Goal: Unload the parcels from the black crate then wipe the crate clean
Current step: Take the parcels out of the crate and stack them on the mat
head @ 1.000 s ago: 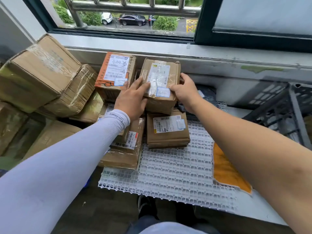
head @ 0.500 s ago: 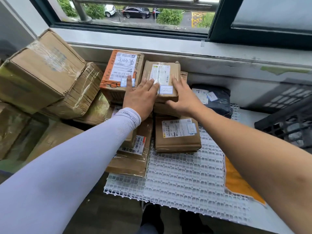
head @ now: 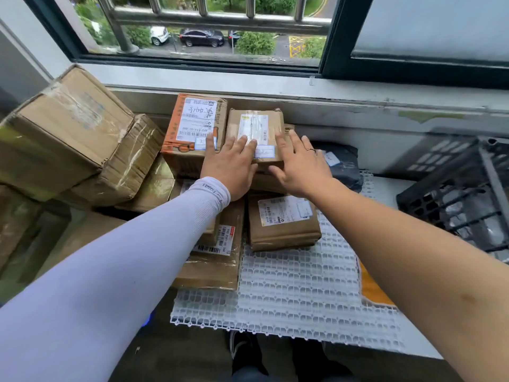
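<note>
Both hands lie flat with fingers spread over a small brown parcel [head: 254,133] stacked under the window sill [head: 248,91]: the left hand [head: 230,166] on its near-left edge, the right hand [head: 300,164] at its right edge. An orange-edged box [head: 192,125] touches it on the left. The black crate [head: 465,194] stands well apart at far right on the counter [head: 391,188]. A white grid mat [head: 289,293] reaches the counter's near edge.
</note>
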### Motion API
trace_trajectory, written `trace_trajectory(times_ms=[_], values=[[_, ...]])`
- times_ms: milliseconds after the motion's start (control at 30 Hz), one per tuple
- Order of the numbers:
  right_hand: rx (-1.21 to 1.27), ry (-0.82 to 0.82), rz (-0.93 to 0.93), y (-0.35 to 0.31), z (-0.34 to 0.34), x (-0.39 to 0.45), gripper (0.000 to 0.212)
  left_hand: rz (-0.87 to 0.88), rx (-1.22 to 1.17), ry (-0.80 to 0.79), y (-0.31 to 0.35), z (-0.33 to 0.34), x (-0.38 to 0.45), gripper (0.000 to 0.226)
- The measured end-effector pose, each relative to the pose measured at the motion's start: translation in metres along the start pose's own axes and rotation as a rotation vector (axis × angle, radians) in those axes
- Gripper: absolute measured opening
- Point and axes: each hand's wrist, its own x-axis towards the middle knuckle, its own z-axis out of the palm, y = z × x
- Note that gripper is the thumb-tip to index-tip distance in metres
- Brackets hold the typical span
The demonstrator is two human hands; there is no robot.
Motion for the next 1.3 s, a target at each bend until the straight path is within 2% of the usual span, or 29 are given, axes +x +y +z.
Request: trace_trajectory(times_ms=[167, 433, 600, 1000, 1300], values=[[-0.055, 0.012, 0.028, 0.011, -0.012, -0.029, 0.073, 0.067, -0.025, 0.072, 0.021, -0.01, -0.001, 0.06], [-0.073, 0.041, 0.055, 0.055, -0.032, -0.07, 0.07, 0.086, -0.123, 0.04, 0.086, -0.03, -0.018, 0.062], [-0.065, 0.082, 0.033, 0.109, -0.046, -0.1, 0.07, 0.052, -0.104, 0.034, 0.15, -0.044, -0.024, 0.063], [-0.127, 0.021, -0.017, 0.254, -0.077, -0.165, 0.071, -0.075, -0.177, -0.003, 0.315, -0.056, -0.032, 0.063], [-0.104, 0.045, 0.082, 0.313, -0.093, -0.191, 0.071, 0.006, -0.242, -0.022, 0.382, -0.081, -0.017, 0.064]])
